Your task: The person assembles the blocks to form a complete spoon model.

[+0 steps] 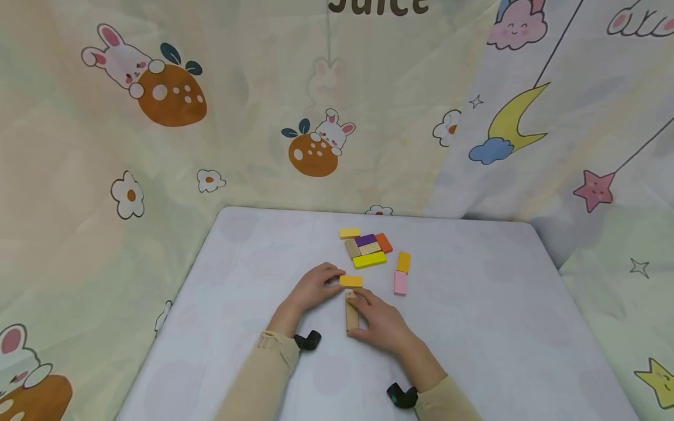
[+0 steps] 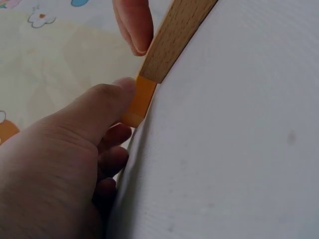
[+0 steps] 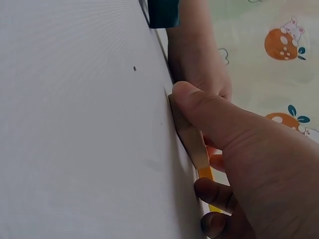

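Note:
Near the middle of the table, my left hand point(image 1: 312, 287) pinches the left end of an orange-yellow block point(image 1: 351, 281) between thumb and fingers. My right hand point(image 1: 387, 324) holds a long plain wooden block point(image 1: 351, 318) lengthwise, thumb at its near end and fingers by its far end. The wooden block lies just on the near side of the orange-yellow one. In the left wrist view the wooden block point(image 2: 174, 42) appears to meet the orange-yellow block point(image 2: 144, 97). The right thumb point(image 3: 187, 94) presses the wooden block's end in the right wrist view.
Beyond the hands sits a cluster of blocks: yellow point(image 1: 370, 260), purple point(image 1: 365, 240), orange-red point(image 1: 384, 242), plain wood point(image 1: 353, 249) and another yellow point(image 1: 350, 233). To its right, an orange block point(image 1: 403, 262) and a pink block point(image 1: 400, 283) lie end to end. A printed cloth hangs behind the white table point(image 1: 484, 304).

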### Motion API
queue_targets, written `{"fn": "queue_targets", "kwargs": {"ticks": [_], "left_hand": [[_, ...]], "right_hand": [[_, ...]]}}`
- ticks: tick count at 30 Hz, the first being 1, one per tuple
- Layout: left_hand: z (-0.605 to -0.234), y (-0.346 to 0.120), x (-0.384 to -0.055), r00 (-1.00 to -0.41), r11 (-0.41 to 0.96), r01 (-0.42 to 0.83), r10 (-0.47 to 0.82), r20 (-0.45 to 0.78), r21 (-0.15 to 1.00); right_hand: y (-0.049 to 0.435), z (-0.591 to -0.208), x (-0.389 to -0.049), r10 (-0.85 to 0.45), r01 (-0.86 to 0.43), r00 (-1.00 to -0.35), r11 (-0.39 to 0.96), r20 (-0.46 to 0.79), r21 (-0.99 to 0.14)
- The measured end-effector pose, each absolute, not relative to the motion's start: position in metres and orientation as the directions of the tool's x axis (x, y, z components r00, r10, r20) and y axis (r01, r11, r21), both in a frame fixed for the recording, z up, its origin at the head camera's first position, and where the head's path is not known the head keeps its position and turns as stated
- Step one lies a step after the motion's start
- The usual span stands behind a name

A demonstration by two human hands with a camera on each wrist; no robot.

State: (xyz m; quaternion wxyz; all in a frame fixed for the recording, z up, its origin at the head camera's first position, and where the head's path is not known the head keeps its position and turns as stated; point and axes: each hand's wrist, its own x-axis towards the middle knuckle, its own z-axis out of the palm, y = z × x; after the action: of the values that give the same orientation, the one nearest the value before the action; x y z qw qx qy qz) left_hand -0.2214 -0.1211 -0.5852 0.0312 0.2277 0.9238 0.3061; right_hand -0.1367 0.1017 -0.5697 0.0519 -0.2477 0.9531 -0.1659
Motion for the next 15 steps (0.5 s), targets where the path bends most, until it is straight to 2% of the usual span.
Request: {"fn": "queue_targets", "kwargs": {"ticks": [15], "left_hand": [[-0.5905,-0.1207,-0.2187,-0.877,0.715,0.458,0.460,0.138,0.529]], "right_hand": [[0.1019,-0.5709,-0.1355,-0.470,-0.448,-0.882,0.821,0.026,-0.353]]}}
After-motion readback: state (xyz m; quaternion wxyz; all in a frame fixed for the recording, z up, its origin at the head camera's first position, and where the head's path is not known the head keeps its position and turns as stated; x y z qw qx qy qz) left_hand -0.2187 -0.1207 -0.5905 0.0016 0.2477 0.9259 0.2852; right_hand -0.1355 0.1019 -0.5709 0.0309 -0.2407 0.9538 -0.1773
